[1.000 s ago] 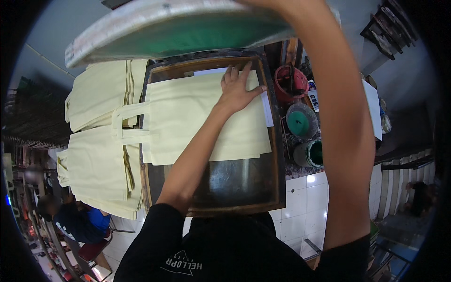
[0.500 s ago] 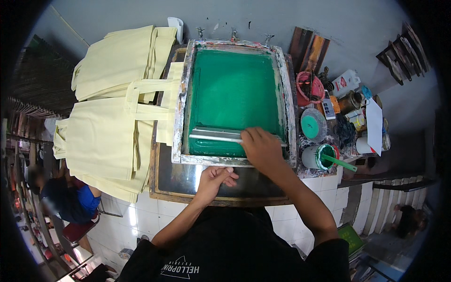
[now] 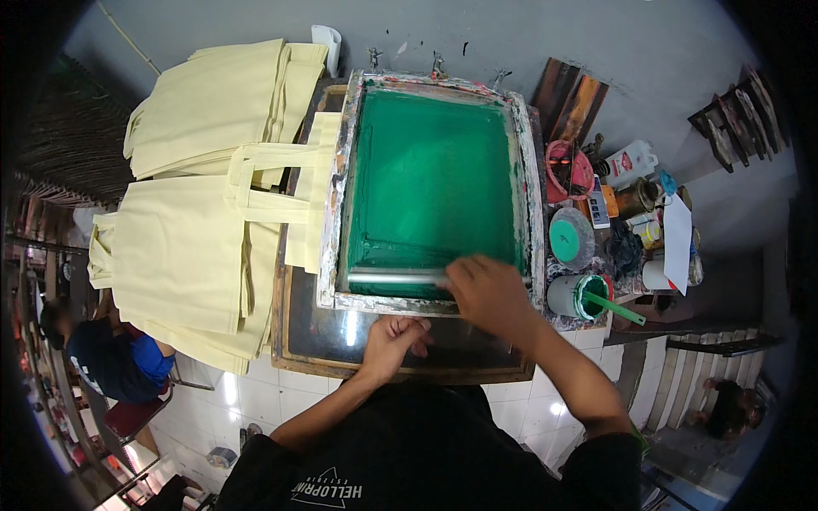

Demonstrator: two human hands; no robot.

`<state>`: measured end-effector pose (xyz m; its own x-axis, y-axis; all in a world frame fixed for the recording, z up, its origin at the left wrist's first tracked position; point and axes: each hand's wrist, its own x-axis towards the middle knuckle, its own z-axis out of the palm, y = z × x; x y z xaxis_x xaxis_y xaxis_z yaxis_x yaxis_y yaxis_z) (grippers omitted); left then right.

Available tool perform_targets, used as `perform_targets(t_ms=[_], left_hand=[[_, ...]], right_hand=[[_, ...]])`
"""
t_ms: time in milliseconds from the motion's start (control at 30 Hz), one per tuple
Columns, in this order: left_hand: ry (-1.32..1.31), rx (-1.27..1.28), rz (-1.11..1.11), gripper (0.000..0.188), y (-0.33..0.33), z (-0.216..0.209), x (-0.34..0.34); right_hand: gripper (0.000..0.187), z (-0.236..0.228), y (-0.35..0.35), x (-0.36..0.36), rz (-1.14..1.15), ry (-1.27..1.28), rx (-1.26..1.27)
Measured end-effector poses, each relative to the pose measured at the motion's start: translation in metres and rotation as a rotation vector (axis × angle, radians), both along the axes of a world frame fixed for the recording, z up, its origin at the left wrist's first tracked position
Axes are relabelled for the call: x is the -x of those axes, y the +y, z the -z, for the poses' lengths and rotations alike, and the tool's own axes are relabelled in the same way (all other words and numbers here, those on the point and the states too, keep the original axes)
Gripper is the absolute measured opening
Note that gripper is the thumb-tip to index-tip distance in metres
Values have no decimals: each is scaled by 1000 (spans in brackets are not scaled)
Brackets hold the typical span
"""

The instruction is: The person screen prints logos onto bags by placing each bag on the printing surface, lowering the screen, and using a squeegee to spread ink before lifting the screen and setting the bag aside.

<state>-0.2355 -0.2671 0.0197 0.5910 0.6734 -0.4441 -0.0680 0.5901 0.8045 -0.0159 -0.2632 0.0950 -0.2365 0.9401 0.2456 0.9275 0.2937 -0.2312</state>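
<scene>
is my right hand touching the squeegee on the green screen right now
Touching. The head view shows the right hand wrapped over the near end of the grey squeegee, fingers covering the bar at the lower edge of the green screen.

Head fisheye, close above, facing down onto printing screen [image 3: 434,183].

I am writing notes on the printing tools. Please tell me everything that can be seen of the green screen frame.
The screen frame is a rectangle with a bright green mesh inside a pale border stained with old ink. It lies flat over a cream bag on the dark printing board, with clamps at its far edge. A metal-backed squeegee lies across its near end, gripped by the right hand. The left hand rests on the board just below the frame's near edge.
</scene>
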Motion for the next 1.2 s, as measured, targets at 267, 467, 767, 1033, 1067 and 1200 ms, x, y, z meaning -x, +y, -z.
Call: perform_targets(t_ms=[267, 467, 767, 1033, 1067, 1200], left_hand=[[27, 36, 30, 17, 3, 0, 5], [-225, 418, 13, 36, 20, -9, 12], [-66, -193, 250, 19, 83, -64, -8], [594, -1651, -177, 26, 274, -84, -76], [632, -1539, -57, 26, 283, -83, -76], [723, -1348, 141, 22, 277, -77, -66]], right_hand=[[32, 12, 159, -78, 65, -62, -33], [43, -23, 253, -122, 145, 44, 274], [64, 11, 254, -110, 291, -177, -29], [65, 20, 215, -92, 246, -132, -144], [65, 19, 209, -91, 229, -115, -176], [58, 10, 181, -77, 234, -137, -31]])
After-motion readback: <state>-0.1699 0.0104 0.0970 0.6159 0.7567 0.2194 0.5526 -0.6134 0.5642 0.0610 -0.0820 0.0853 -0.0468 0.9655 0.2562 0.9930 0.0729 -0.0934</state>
